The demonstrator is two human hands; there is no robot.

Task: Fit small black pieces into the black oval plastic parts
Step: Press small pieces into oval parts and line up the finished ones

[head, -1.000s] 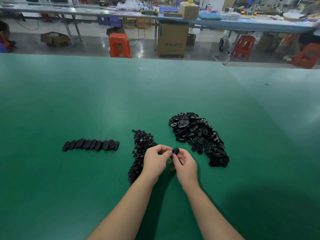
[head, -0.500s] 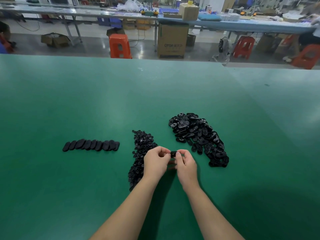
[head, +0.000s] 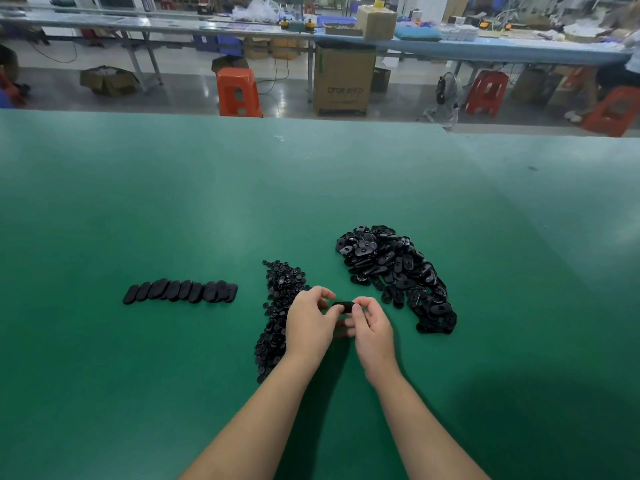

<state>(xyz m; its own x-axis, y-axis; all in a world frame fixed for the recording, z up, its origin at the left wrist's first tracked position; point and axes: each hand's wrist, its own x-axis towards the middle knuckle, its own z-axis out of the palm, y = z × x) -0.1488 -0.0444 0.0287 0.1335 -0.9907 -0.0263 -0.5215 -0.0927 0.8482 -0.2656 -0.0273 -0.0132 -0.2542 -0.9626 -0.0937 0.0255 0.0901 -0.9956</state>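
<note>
One black oval part [head: 343,307] is pinched between the left hand [head: 309,323] and right hand [head: 372,327], above the green table [head: 138,393] near its front edge. Small-piece heap [head: 280,306] lies left; oval-part heap [head: 394,271] right.

Soft overhead light puts pale glare on the green table [head: 173,209], dark shadows near the arms, wide-angle bending at edges.

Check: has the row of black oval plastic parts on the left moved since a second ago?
No. The row of black oval plastic parts keeps its gap from the pile of small black pieces.
</note>
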